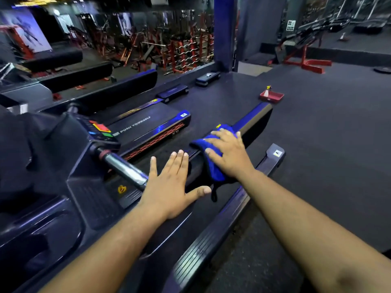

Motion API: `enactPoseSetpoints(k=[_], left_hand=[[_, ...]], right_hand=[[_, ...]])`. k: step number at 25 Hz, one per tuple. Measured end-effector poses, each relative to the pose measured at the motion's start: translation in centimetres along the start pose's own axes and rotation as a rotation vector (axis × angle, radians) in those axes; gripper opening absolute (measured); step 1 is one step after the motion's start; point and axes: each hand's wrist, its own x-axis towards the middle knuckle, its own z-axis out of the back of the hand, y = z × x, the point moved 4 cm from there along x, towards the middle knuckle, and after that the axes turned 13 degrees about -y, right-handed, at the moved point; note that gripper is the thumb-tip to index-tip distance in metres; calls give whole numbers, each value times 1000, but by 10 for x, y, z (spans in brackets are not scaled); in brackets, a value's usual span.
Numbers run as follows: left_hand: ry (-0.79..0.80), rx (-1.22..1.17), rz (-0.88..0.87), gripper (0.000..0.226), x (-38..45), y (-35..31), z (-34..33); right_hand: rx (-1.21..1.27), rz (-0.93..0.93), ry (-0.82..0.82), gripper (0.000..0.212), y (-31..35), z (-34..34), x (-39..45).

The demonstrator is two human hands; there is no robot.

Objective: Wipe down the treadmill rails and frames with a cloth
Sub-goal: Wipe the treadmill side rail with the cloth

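Two hands on one rail. Right hand lies flat on the one blue cloth, fingers spread and pressing it down; the cloth drapes over the rail midway along, a corner hanging off the near side. Left hand rests just beside it, palm down on the rail, four fingers straight and together, thumb out, holding nothing. One chrome bar runs left of it. One red tray sits on the floor beyond the rail's far end.
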Motion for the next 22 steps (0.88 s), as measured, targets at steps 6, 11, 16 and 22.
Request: enactPoseSetpoints(k=[6, 11, 16, 22], left_hand=[[74, -64, -12, 117, 50, -21, -20], [82, -89, -36, 120, 51, -21, -20], [109, -162, -29, 113, 51, -21, -19], [98, -333, -16, 126, 54, -16, -18]], right_hand=[[1, -278, -82, 50, -18, -4, 7], [65, -131, -96, 50, -31, -6, 1], [210, -802, -271, 56, -121, -10, 52], [518, -631, -442, 61, 63, -40, -86]])
